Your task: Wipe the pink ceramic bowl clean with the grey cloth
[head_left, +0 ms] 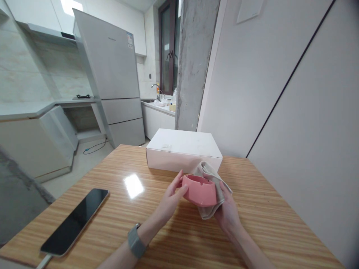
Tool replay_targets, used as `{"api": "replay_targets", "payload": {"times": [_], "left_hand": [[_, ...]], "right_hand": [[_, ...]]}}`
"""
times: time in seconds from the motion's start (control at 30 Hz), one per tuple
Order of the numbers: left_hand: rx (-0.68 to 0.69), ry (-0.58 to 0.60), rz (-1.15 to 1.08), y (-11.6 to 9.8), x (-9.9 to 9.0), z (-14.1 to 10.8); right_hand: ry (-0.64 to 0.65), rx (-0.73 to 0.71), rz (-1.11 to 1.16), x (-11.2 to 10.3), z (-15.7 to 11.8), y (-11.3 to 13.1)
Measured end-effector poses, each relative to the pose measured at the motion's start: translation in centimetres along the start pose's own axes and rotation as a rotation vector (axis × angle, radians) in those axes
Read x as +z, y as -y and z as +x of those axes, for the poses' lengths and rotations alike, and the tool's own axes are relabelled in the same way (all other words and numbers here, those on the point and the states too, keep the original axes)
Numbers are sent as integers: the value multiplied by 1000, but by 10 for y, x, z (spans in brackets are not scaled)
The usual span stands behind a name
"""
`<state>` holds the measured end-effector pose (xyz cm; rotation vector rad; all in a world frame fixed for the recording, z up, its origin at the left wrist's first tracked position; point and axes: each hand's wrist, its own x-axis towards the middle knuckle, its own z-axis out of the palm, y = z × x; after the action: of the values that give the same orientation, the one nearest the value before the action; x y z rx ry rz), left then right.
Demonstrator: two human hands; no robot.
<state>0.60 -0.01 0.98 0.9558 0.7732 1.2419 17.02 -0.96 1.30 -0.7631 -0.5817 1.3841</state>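
A pink ashtray (198,192) with notches in its rim is held tilted above the wooden table, in front of the white box. My left hand (174,194) grips its left side, thumb on the near wall and fingers behind. On the other side my right hand (227,209) is closed around a grey-beige cloth (208,172), pressing it to the ashtray's right side. Folds of the cloth stick up behind the ashtray and hang below it. Some fingers of my right hand are hidden by the cloth.
The closed white box (185,144) stands at the table's far edge. A phone (75,220) with a white cable lies at the left on the wooden table (134,220). A white wall (303,123) borders the right; a fridge (109,67) stands beyond.
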Motion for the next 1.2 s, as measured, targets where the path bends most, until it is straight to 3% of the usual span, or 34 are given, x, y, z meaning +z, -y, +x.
{"api": "replay_targets", "payload": {"times": [0.1, 0.3, 0.43, 0.6, 0.7, 0.87, 0.97, 1.07, 1.2], "left_hand": [[16, 37, 27, -2, 0, -3], [-20, 239, -105, 4, -4, -5], [-38, 135, -113, 5, -3, -3], [87, -75, 46, 3, -2, 0], [96, -108, 31, 3, 0, 0], [-82, -24, -323, 3, 7, 1], [-72, 95, -347, 2, 6, 0], [-147, 243, -327, -2, 1, -3], [-282, 344, -304, -5, -5, -6]], "right_hand": [[57, 8, -3, 4, -5, 2], [96, 47, 18, 9, -10, -2], [68, 63, 10, 8, -9, -2], [-123, 112, -5, 2, -10, -12], [-206, 74, -9, 0, -10, -17], [-224, 25, 21, -5, -3, -18], [-220, -10, -27, -19, 2, -22], [-247, -84, -127, -41, 7, -32], [-124, -165, -249, -57, 14, -37]]}}
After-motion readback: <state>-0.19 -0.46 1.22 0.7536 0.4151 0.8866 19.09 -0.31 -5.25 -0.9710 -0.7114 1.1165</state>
